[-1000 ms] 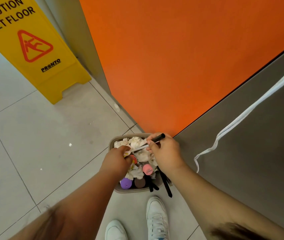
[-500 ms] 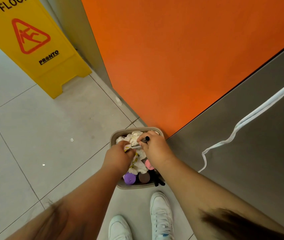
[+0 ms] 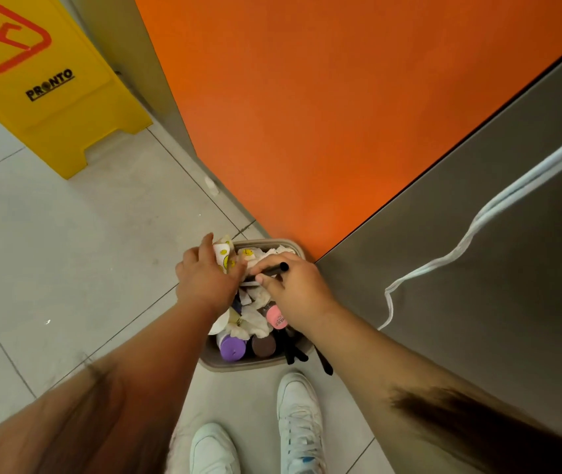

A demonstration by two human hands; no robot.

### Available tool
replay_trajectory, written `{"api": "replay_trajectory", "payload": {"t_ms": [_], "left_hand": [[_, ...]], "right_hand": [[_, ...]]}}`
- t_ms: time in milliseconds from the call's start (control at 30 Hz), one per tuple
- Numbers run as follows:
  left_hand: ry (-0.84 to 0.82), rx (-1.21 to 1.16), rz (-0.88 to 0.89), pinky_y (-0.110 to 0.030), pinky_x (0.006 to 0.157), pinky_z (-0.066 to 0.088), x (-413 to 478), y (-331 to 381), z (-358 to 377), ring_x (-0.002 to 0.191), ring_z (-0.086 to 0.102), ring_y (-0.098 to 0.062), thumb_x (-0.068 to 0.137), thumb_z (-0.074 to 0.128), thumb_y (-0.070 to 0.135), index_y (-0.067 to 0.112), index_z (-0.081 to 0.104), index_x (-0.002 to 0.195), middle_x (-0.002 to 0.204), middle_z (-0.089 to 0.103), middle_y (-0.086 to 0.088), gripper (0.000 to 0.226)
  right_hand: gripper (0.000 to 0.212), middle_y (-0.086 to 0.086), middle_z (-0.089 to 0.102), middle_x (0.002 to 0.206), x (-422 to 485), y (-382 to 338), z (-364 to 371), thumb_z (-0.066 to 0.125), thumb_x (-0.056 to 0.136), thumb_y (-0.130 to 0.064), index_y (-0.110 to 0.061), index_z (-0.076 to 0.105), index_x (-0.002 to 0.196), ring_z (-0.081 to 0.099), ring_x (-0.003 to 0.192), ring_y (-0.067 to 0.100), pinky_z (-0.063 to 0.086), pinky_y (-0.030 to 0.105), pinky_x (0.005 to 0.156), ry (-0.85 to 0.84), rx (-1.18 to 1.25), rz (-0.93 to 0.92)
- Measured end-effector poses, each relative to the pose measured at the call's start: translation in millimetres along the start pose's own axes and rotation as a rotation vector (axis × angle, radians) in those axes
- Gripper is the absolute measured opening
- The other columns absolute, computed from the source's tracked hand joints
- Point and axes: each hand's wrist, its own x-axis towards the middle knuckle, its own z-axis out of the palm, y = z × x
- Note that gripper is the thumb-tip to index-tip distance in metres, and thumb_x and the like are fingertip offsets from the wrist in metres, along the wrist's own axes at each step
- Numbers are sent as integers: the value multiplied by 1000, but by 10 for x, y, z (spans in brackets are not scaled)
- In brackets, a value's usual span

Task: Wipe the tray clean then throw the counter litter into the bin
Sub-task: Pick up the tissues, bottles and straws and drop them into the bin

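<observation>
Our left hand (image 3: 204, 285) curls its fingers around a crumpled white wrapper printed with yellow smileys (image 3: 223, 260); our right hand (image 3: 295, 290) pinches a thin black stick (image 3: 272, 269). Both are over the litter-filled small grey plastic bin (image 3: 242, 366), lower centre of the frame.

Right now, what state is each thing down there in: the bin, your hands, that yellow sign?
bin: upright on the floor, heaped with litter.
left hand: grips smiley-printed paper above the bin.
right hand: pinches black stick above the bin.
purple-lidded cup: lid on, inside the bin.
yellow sign: standing open on the floor.
</observation>
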Motion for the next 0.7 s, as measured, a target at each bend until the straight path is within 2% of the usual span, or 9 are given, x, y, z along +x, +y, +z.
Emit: {"api": "replay_trajectory", "payload": {"t_ms": [67,167,300,367,400,467,533,600,700], "left_hand": [[55,100,152,-42,104,31,-60,-50,-58,127,28,-33,87,56,45,23,23,148,142,28,-9,73],[105,307,428,-41,94,43,-126,-181,-79,114,39,-32,88,58,38,19,41,140,128,40,-9,58],[-21,297,463,-34,81,47,-174,-174,-89,109,53,-26,90,56,17,17,46,133,128,44,-3,45],[-67,278,481,-32,75,44,-197,-163,-62,103,57,-26,91,54,16,15,50,127,129,46,-1,36],[-102,286,488,-31,78,44,-210,-181,-32,107,56,-25,93,51,18,15,49,128,134,45,0,36],[-192,339,460,-31,95,40,-225,-256,37,125,46,-22,97,42,23,17,38,141,149,35,2,45],[-279,518,411,-33,110,27,-208,-287,71,140,26,-17,98,34,35,22,20,150,157,18,7,55],[-369,730,366,-42,111,18,-160,-263,63,144,10,-14,95,29,53,29,7,151,159,4,14,65],[-494,743,266,-50,106,18,-87,-186,14,144,6,-14,88,30,67,36,2,150,157,-1,21,74]], "right_hand": [[9,2,64,104,1,6,-11,67,85,-14,-22,70,86,59,99,20,49,41,89,18,9,-6],[9,-1,63,105,-32,7,-29,65,86,-17,-23,71,88,58,100,17,49,39,89,2,-21,-18],[12,-4,62,107,-70,33,-33,64,88,-17,-27,70,89,57,100,14,49,33,89,-7,-19,-35],[12,-4,62,106,-59,57,-7,64,88,-17,-27,70,90,57,100,13,50,34,90,12,-5,-30],[12,-4,62,105,-55,65,2,64,87,-17,-27,70,90,58,100,13,50,35,90,20,1,-27],[11,-4,63,104,-44,73,13,65,87,-17,-26,70,90,57,101,13,50,36,90,28,1,-29],[10,-4,62,104,-35,86,10,65,87,-19,-27,70,91,54,102,13,49,35,90,2,-41,-19],[11,-5,61,106,-37,108,18,65,88,-22,-30,71,93,53,102,13,48,35,90,-28,-73,30],[8,-9,59,107,-69,134,-13,67,85,-29,-32,71,92,54,103,11,49,34,90,-5,-23,71]]}}
